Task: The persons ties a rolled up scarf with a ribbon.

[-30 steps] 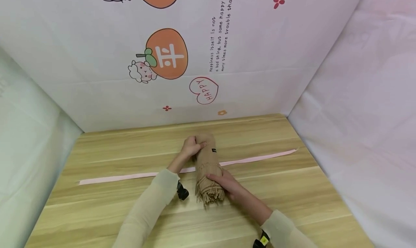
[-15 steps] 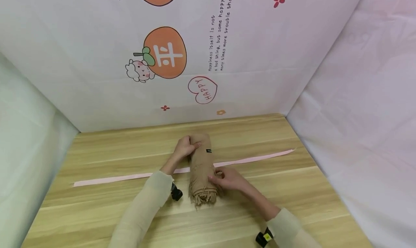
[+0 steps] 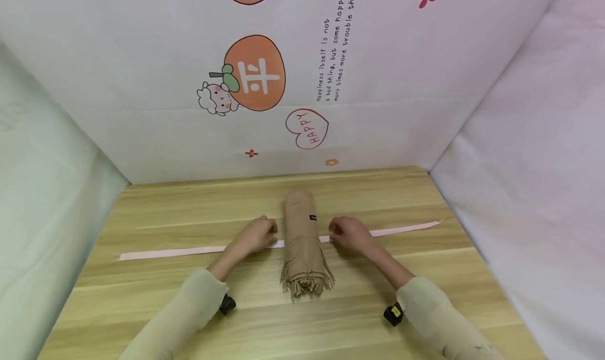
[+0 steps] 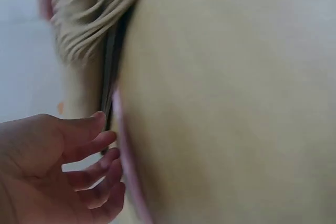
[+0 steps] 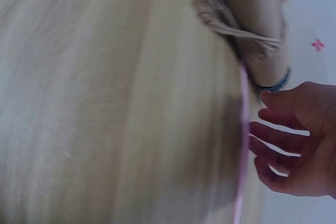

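A tan scarf [image 3: 299, 226], rolled into a cylinder, lies across a pink ribbon [image 3: 175, 252] with its fringed end nearest the person. A small black label shows on the scarf's side. My left hand [image 3: 255, 236] hovers just left of the roll, above the ribbon, fingers loosely bent. On the other side, my right hand [image 3: 352, 235] is likewise over the ribbon with relaxed fingers. Both wrist views show spread, bent fingers right by the ribbon [image 4: 126, 153], with nothing pinched in either hand. The ribbon's middle is hidden under the scarf.
The wooden tabletop [image 3: 264, 323] carries the scarf and ribbon. A printed white backdrop [image 3: 378, 113] rises at the table's far edge, and white fabric walls [image 3: 534, 181] stand at both sides. Each wrist wears a small black camera [image 3: 393, 314].
Both hands have let go of the scarf. The left has come down from its far end and off to the left; the right has moved away rightward and farther back, over the ribbon.
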`<move>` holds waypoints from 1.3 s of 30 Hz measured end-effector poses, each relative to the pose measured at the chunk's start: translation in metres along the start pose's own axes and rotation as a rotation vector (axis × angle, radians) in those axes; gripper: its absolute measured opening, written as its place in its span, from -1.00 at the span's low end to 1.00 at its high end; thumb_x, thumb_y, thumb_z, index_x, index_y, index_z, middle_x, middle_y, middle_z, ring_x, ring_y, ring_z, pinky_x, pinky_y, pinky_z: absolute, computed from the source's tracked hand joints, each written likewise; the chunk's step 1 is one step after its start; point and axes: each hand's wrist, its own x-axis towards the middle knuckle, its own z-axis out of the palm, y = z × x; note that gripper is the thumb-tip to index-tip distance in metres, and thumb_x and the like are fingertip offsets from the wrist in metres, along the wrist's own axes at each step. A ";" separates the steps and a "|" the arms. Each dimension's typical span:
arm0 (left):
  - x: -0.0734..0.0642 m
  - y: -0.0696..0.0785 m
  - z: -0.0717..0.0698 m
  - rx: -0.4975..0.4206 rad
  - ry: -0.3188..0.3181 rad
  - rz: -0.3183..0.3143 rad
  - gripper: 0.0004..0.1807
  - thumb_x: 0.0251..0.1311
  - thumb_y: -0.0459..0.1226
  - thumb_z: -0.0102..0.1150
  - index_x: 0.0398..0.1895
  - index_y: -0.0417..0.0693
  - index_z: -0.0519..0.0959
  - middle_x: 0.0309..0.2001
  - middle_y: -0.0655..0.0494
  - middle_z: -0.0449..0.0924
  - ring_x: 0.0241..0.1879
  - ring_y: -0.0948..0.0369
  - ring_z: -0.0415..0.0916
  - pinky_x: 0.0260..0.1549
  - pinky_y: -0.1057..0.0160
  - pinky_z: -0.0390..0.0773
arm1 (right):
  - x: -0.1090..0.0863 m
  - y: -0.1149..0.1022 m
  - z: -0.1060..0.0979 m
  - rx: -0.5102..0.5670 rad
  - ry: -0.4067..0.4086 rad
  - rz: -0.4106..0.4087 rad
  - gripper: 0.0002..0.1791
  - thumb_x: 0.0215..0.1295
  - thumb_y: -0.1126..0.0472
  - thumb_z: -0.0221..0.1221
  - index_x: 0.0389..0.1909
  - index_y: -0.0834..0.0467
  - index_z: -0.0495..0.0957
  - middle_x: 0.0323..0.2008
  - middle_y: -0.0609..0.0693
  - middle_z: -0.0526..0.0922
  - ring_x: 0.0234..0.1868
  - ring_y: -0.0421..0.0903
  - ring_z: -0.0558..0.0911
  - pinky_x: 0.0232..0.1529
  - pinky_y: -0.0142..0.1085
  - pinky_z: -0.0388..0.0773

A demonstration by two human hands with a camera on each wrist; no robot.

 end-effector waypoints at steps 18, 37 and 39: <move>-0.013 -0.008 -0.001 -0.097 -0.070 0.007 -0.90 0.28 -0.27 0.27 -0.32 -0.13 0.62 -0.43 0.11 0.61 -0.44 0.25 0.45 -0.40 0.27 0.49 | 0.004 0.015 -0.003 0.266 -0.279 -0.017 -0.91 0.38 0.25 0.20 -0.23 0.19 0.63 -0.59 -0.06 0.67 -0.57 -0.20 0.62 -0.46 -0.33 0.59; -0.024 0.016 0.023 0.112 0.430 -0.184 -0.81 0.26 -0.28 0.25 -0.13 -0.18 0.61 -0.14 -0.15 0.57 -0.13 -0.08 0.45 -0.22 0.01 0.37 | -0.006 0.005 0.035 -0.024 0.437 0.129 -0.86 0.09 0.24 0.31 -0.32 0.17 0.61 -0.33 0.15 0.62 -0.27 0.15 0.55 -0.30 0.03 0.50; -0.024 0.019 0.026 0.056 0.470 -0.214 -0.69 0.21 -0.27 0.31 -0.07 -0.27 0.51 -0.09 -0.21 0.46 -0.12 -0.09 0.37 -0.22 0.05 0.31 | -0.006 0.002 0.038 0.022 0.485 0.196 -0.77 0.07 0.24 0.32 -0.30 0.20 0.50 -0.31 0.17 0.54 -0.27 0.15 0.50 -0.34 -0.02 0.44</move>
